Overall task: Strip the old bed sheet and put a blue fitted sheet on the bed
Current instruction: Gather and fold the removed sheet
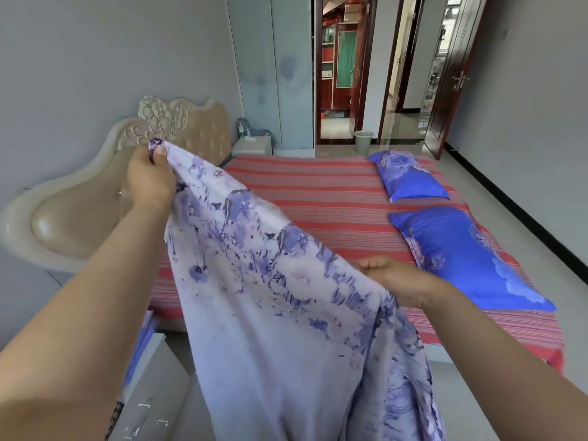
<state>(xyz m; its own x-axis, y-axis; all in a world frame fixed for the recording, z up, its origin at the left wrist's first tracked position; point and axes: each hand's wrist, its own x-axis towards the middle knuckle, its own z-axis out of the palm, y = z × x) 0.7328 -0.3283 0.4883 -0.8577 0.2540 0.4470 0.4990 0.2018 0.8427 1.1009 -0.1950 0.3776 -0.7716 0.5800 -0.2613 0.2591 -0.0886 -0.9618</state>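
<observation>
So the person's standing by the bed (318, 198), which shows only a red striped cover. Left hand (149, 176) pinches a corner of the pale blue floral sheet (270, 313) held high, right hand (397, 278) curls round its edge lower down. Looks like sorting corners; next it probably needs spreading over the mattress, around the two blue pillows (451, 246)

Right hand's (394, 278) fingertips behind floral sheet (270, 313)
</observation>
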